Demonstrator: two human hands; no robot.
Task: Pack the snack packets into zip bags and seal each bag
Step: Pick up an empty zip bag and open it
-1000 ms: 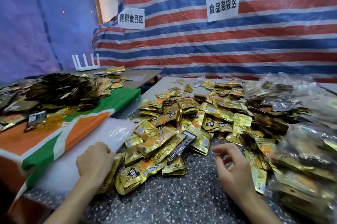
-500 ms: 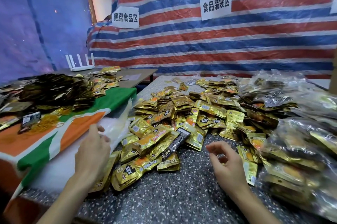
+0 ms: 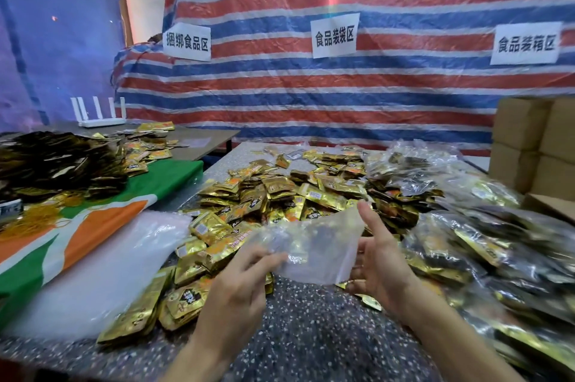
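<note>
While both hands hold an empty clear zip bag (image 3: pixel 314 244) above the speckled table (image 3: pixel 311 328), the left hand (image 3: pixel 239 285) pinches its crumpled left edge and the right hand (image 3: pixel 378 260) grips its right side, thumb raised. Just behind it lies the heap of gold snack packets (image 3: pixel 280 191); filled bags (image 3: pixel 497 251) are piled to the right.

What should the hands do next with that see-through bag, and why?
Probably pull open the mouth of the zip bag: the left hand and right hand both hold it, it looks empty, and the gold snack packets lie loose behind it.
</note>
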